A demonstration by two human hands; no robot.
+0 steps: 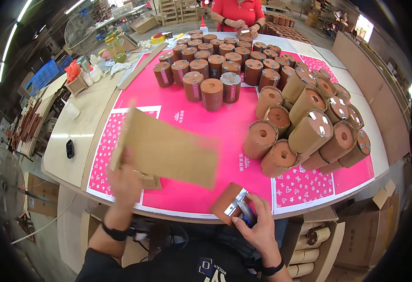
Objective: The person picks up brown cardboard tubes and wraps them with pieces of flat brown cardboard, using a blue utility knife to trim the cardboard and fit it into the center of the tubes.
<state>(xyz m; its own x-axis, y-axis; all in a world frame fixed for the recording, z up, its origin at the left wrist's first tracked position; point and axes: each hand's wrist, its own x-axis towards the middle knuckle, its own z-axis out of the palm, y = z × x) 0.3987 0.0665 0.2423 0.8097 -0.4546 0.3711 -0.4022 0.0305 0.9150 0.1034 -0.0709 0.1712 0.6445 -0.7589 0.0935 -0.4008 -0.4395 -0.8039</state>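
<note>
My left hand (124, 181) grips a tan cardboard sheet (168, 148), which is blurred and lifted above the pink table cover (206, 127). My right hand (257, 221) holds a small brown lid with a metal clasp (232, 203) near the table's front edge. To the right of the sheet lies a pile of brown cylindrical boxes (304, 134) on their sides. Several more brown cylinders (215, 70) stand upright at the middle and far side of the table.
A person in a red shirt (236, 11) works at the far end. Bottles, a jar and small items (98, 66) crowd the left side bench. A black object (69, 148) lies on the pale board. Cardboard boxes (361, 230) stand under the right corner.
</note>
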